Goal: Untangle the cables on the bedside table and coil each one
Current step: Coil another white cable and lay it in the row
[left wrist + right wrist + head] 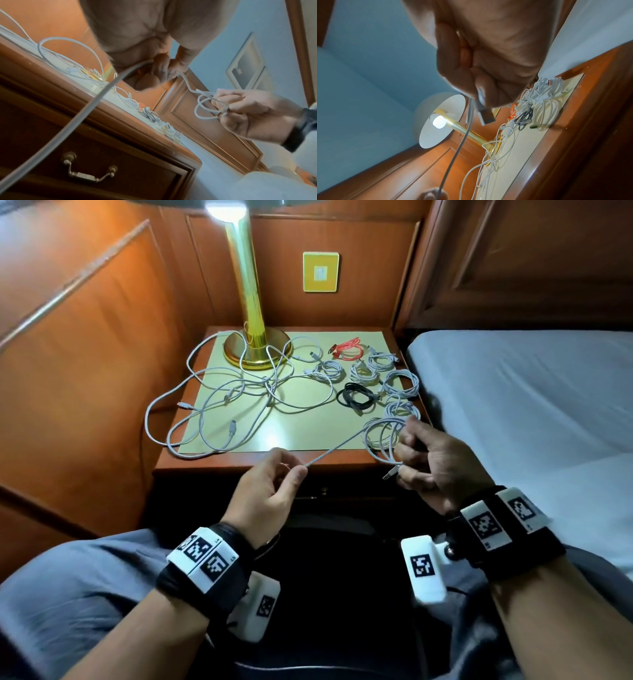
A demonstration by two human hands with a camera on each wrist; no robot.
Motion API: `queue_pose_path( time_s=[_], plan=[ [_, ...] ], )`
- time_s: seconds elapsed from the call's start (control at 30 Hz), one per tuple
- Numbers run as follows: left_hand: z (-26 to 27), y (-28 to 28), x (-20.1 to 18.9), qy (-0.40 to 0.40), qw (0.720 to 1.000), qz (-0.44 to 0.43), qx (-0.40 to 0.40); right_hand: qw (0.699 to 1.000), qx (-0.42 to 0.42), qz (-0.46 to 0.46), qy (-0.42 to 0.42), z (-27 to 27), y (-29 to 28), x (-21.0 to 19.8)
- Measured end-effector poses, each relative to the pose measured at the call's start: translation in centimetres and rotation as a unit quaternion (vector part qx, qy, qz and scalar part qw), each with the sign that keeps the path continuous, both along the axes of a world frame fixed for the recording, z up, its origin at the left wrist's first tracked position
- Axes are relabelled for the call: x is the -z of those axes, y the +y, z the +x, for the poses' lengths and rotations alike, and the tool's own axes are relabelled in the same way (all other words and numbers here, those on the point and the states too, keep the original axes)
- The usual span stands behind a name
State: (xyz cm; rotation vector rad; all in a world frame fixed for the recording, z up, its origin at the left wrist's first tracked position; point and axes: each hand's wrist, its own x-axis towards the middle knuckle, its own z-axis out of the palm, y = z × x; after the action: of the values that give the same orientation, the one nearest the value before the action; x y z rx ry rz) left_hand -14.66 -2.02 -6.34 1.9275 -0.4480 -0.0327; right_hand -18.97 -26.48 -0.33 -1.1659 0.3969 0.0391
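Nearest, both hands work one thin white charging cable (pixel 337 449) just in front of the wooden bedside table (pixel 260 462); L hand (pixel 270 494) pinches the straight run betw. thumb & forefinger, R hand (pixel 433 462) has fingers curled round the part-wound white loops (pixel 382 436) w/ the silver USB plug (pixel 391 473) poking out below its fingers, pointing back toward the L hand; the taut stretch runs L-low to R-high, long axis roughly across the body, so the loops lie to the right of & slightly beyond the L hand; R hand is the nearer one to the coil, and I'd judge the next wrap wants the L hand to feed slack rightward along that line; farther on the pale green table mat (pixel 308 433), a loose tangle of white cables (pixel 239 392) sprawls left, some over the edge; right side holds finished bundles: black coil (pixel 356 398), several white coils (pixel 400 383), red coil (pixel 347 350); farthest, brass lamp base (pixel 257 350).
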Motion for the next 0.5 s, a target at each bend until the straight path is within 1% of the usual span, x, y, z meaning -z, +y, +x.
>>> queue_pose_path(
  time_s=[0.07,0.1,0.17,0.2,0.23,0.27,0.33,0.37,0.43,0.5],
  plan=[
    [0.4,0.4,-0.1,-0.043,0.998,0.032,-0.042,0.998,0.010,-0.060,-0.027,0.0,0.8,0.3],
    [0.5,0.6,0.0,-0.066,0.995,0.065,-0.040,0.994,0.012,-0.100,-0.046,0.0,1.3,0.4],
    [0.0,0.7,0.5,-0.108,0.986,0.126,0.012,0.983,-0.004,-0.167,-0.079,0.0,2.2,1.1],
    [-0.4,0.5,0.8,-0.121,0.982,0.134,0.051,0.977,-0.024,-0.190,-0.092,-0.1,2.6,1.6],
    [-0.8,0.3,1.0,-0.130,0.979,0.131,0.087,0.968,-0.050,-0.223,-0.104,-0.1,2.8,2.2],
    [-1.2,0.0,1.0,-0.137,0.976,0.123,0.117,0.951,-0.075,-0.278,-0.113,-0.1,3.0,2.8],
    [-1.5,-0.5,0.5,-0.154,0.971,0.105,0.148,0.899,-0.112,-0.405,-0.121,-0.3,3.4,3.6],
    [-1.5,-0.7,0.2,-0.165,0.971,0.091,0.150,0.881,-0.126,-0.439,-0.119,-0.4,3.6,3.7],
    [-1.5,-0.8,-0.5,-0.177,0.973,0.057,0.136,0.872,-0.163,-0.451,-0.099,-0.5,3.9,3.8],
    [-1.6,-0.6,-0.9,-0.169,0.980,0.023,0.107,0.872,-0.220,-0.431,-0.068,-0.6,4.1,3.4]
  ],
)
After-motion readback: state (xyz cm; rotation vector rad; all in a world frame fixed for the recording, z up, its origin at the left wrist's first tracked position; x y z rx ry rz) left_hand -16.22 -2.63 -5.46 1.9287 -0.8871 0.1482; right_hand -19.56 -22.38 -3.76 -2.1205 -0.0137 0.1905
